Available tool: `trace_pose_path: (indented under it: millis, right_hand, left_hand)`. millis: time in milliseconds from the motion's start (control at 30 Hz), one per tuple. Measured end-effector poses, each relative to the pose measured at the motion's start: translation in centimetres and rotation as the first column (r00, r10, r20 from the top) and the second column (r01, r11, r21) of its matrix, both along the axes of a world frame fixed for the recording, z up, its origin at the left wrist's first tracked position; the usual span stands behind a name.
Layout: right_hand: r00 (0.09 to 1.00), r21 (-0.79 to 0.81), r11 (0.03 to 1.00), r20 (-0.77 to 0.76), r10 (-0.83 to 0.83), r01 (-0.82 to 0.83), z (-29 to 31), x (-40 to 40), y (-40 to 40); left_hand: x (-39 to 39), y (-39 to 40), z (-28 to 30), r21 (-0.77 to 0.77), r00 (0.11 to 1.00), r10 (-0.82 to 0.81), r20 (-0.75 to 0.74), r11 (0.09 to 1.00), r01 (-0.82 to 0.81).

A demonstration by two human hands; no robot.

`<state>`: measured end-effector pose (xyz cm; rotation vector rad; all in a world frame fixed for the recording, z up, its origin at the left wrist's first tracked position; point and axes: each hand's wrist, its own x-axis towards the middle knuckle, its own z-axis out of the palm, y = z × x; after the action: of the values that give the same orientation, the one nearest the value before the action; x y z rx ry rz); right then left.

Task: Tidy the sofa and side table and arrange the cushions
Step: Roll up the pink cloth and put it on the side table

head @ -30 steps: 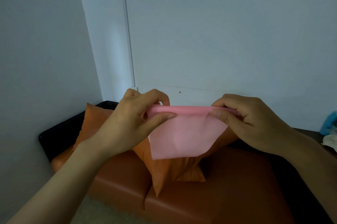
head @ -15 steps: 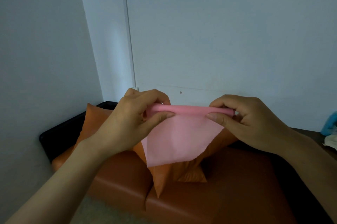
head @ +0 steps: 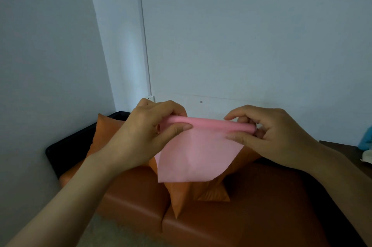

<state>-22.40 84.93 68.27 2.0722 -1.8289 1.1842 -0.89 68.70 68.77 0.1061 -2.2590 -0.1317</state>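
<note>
I hold a pink cloth (head: 197,156) in the air above the sofa, its top edge wound into a tight roll and the loose part hanging down. My left hand (head: 149,136) pinches the left end of the roll, and my right hand (head: 267,136) pinches the right end. Below lies the orange sofa (head: 251,216) with a dark frame. An orange cushion (head: 104,132) leans at the left corner. Further orange cushions (head: 181,196) sit in the middle, partly hidden behind the cloth.
A dark side table (head: 346,152) stands at the right edge with a blue object (head: 366,142) and a white object (head: 367,158) on it. White walls meet in a corner behind the sofa, with a socket (head: 150,98) low on the wall. Pale floor shows at the bottom left.
The roll along the cloth's top edge has grown thicker and the hanging part shorter. Both hands stay at the ends, my right fingers shifting on the roll.
</note>
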Motion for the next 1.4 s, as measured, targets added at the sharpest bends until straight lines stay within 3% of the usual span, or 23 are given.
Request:
trace_pose_path:
  millis: [767, 1400]
  right_hand:
    - [0.998, -0.042, 0.998, -0.053, 0.041, -0.044, -0.4, -0.2, -1.5]
    - [0.998, -0.015, 0.999, 0.027, 0.052, -0.051, -1.3, -1.3, -3.8]
  left_hand:
    - [-0.6, -0.8, 0.2, -0.041, 0.998, -0.020, 0.065, 0.999, 0.023]
    - [-1.2, -2.3, 0.0, -0.103, 0.986, 0.010, 0.164, 0.995, 0.008]
